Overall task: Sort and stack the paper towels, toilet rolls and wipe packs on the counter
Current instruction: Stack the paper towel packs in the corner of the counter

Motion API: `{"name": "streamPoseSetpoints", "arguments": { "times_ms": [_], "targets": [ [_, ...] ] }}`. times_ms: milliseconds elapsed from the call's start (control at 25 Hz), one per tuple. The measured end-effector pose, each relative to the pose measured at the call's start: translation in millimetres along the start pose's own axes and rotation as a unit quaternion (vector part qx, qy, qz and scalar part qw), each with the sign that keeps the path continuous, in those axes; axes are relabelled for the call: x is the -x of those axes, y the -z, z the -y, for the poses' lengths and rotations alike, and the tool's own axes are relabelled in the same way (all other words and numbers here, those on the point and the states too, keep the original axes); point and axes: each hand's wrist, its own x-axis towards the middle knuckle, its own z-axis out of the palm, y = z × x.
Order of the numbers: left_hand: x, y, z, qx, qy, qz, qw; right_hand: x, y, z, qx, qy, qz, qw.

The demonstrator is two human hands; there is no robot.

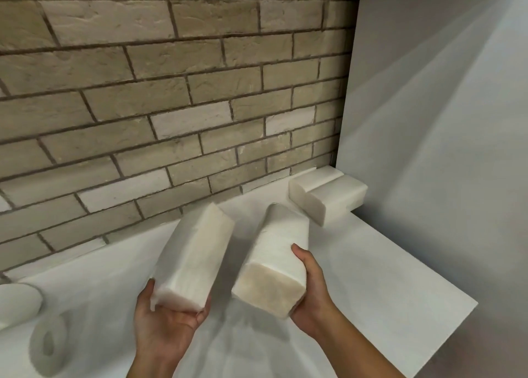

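Observation:
My left hand [167,324] grips the near end of one white pack of folded paper towels [194,256], held above the counter. Beside it, my right hand [310,289] holds a second, similar pack [275,263] by its near end, thumb on top. Both packs point away from me toward the back right corner. Two more packs [328,194] lie side by side in that corner, against the brick wall and the white side panel. At the lower left lie a white roll [50,344] on its side and part of another roll [17,302].
The white counter [371,269] ends at a front right corner near the grey floor. A brick wall [171,106] backs it and a tall white panel [428,120] closes the right side.

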Motion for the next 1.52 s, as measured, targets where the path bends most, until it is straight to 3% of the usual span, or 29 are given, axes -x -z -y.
{"name": "streamPoseSetpoints", "arguments": {
  "times_ms": [360,600,880,1160,1520],
  "targets": [
    [-46.9,-111.3,80.3,-0.055,-0.021,0.047,0.997,-38.7,58.9,87.6,0.069,0.079,0.008,0.994],
    [-84.6,-179.3,115.1,-0.041,-0.017,0.002,0.999,-73.8,104.0,151.5,0.051,0.064,-0.087,0.993],
    [-118.8,-231.1,144.2,-0.094,-0.006,0.002,0.996,-124.6,118.3,236.5,-0.001,0.033,-0.168,0.985],
    [-149.4,-262.9,156.8,-0.148,-0.001,-0.023,0.989,-185.1,121.1,255.5,0.03,0.028,-0.169,0.985],
    [-201.6,-315.3,158.4,-0.239,0.028,0.006,0.97,-189.4,138.3,252.3,0.025,0.019,-0.164,0.986]
  ]
}}
